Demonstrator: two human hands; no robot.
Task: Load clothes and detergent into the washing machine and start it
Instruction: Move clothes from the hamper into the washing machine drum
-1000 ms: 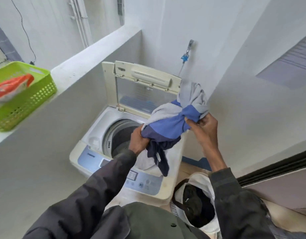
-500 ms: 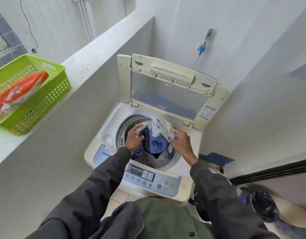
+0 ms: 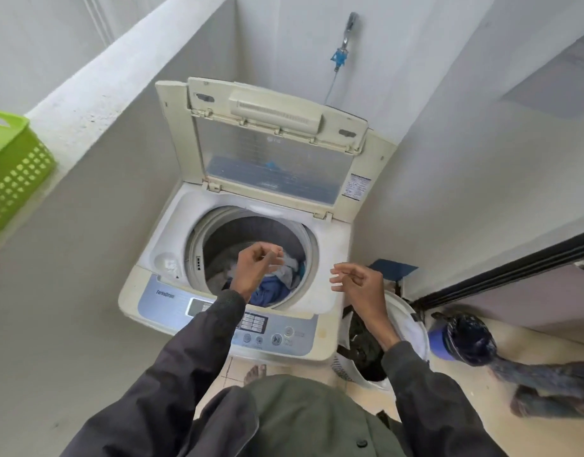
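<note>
1. Washing machine (image 3: 326,258): lid (image 3: 267,159) propped upright against the rear wall, so the drum (image 3: 251,230) mouth is fully open.
2. Clothes (image 3: 272,290): blue and white, lying low inside the drum.
3. Left hand (image 3: 259,265) above the drum, right hand (image 3: 356,280) over the machine's right rim: apart, fingers loosely curled, holding nothing.
4. Hamper (image 3: 415,324) of dark laundry: just right of the machine, probably the next source.
5. Control panel (image 3: 284,338): front edge, partly covered by the left sleeve.

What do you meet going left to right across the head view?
green basket → washer drum → white hamper → dark bag
</note>
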